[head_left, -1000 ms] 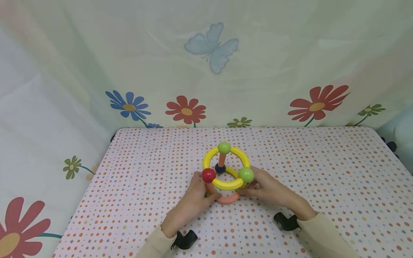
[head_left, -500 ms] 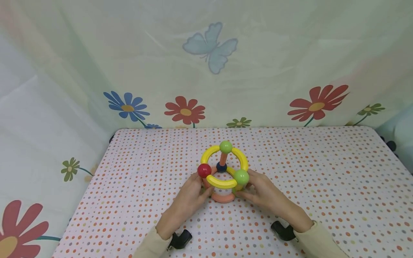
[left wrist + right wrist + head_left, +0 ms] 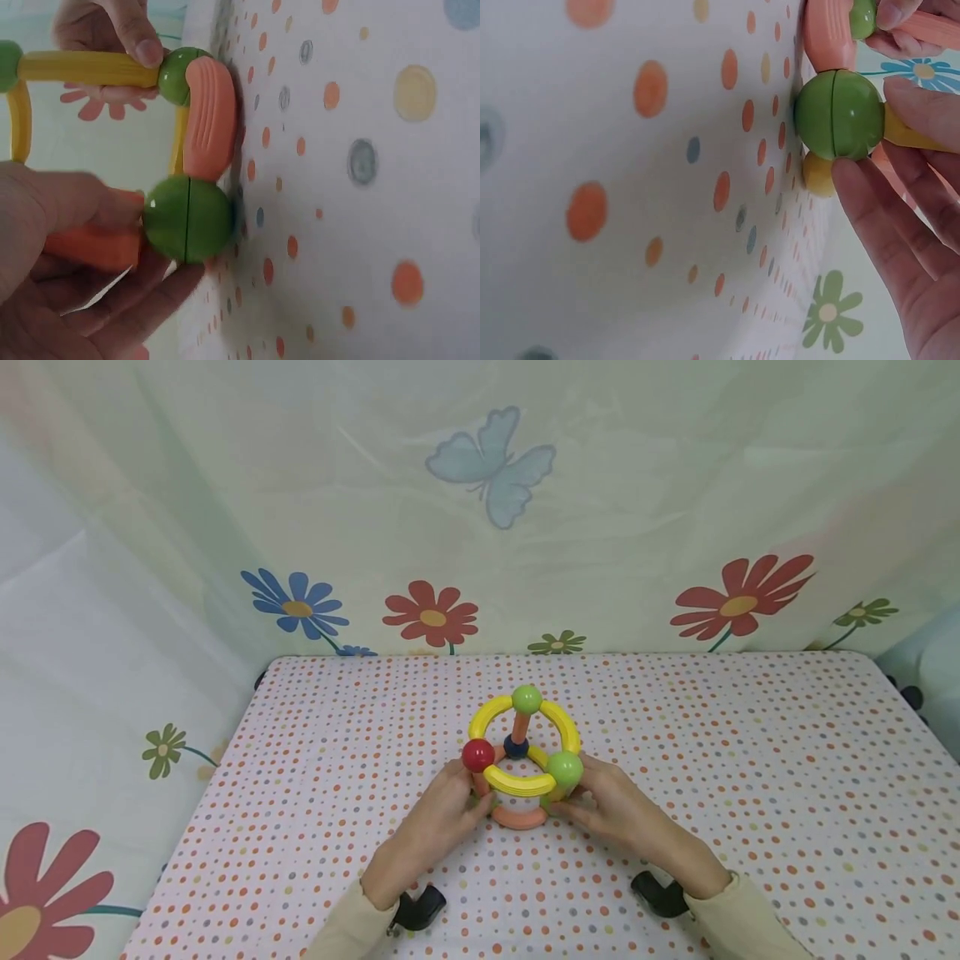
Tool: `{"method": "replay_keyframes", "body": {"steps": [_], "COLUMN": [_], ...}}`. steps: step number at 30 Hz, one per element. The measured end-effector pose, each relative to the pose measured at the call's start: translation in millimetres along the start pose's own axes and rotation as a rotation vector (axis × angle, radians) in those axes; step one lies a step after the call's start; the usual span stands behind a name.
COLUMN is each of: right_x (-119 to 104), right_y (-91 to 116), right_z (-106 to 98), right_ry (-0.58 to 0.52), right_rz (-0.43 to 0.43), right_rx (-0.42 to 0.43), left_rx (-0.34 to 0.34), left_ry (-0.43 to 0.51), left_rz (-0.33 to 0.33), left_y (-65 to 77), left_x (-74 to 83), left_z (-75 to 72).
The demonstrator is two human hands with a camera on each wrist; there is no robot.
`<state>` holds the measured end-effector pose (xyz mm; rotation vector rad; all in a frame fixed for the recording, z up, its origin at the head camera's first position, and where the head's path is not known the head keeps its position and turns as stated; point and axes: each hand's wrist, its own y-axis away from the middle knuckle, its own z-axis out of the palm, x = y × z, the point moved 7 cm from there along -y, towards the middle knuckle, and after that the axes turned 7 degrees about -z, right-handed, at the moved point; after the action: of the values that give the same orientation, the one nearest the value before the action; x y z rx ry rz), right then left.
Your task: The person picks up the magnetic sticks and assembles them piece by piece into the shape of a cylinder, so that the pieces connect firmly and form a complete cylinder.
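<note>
A magnetic ball-and-rod toy stands on the table between both hands in the head view. Its upper ring has yellow curved rods (image 3: 517, 782), a red ball (image 3: 477, 755) at left, and a light green ball (image 3: 565, 768) at right. Another light green ball (image 3: 527, 699) is at the back, above a navy ball (image 3: 516, 746). My left hand (image 3: 435, 814) pinches an orange upright rod (image 3: 97, 244), fingertips at a lower green ball (image 3: 187, 219). My right hand (image 3: 618, 806) grips a yellow upright rod (image 3: 904, 133) beside another green ball (image 3: 840, 114). A salmon curved rod (image 3: 210, 116) joins these lower balls.
A white cloth with coloured dots (image 3: 360, 718) covers the table. Behind it hangs a pale curtain (image 3: 622, 527) printed with flowers and a butterfly, which continues along the left side. Black wrist cameras (image 3: 420, 907) sit near both cuffs.
Over the first half second the toy turned slightly clockwise: its red ball went left and back, its rear green ball right. Both hands shifted a little left with it. Since then, hardly any movement.
</note>
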<state>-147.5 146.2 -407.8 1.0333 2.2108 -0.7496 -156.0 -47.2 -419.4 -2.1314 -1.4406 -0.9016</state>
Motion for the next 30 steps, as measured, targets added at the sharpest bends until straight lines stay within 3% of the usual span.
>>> {"method": "replay_keyframes", "body": {"steps": [14,20,25,30], "right_x": [-3.2,-2.9,-1.9,-2.2], "right_y": [-4.3,-4.8,-4.0,-3.9], "right_z": [-1.8,-1.3,-1.2,-1.0], "right_ry": [-0.081,-0.086,-0.085,-0.07], "right_rz": [0.061,0.085,0.117,0.116], "right_rx": [-0.023,-0.031,-0.039,-0.042], "left_rx": [0.019,0.066,0.052,-0.013], "left_ry": [0.023,0.019,0.135,0.292], "left_rz": [-0.033,-0.048,-0.022,0.004], "left_y": [1.9,3.1,1.2,0.6], "left_x": [-9.2,-7.9,-3.6,0.1], "left_z": [-6.3,-8.9,-7.2,-3.2]}}
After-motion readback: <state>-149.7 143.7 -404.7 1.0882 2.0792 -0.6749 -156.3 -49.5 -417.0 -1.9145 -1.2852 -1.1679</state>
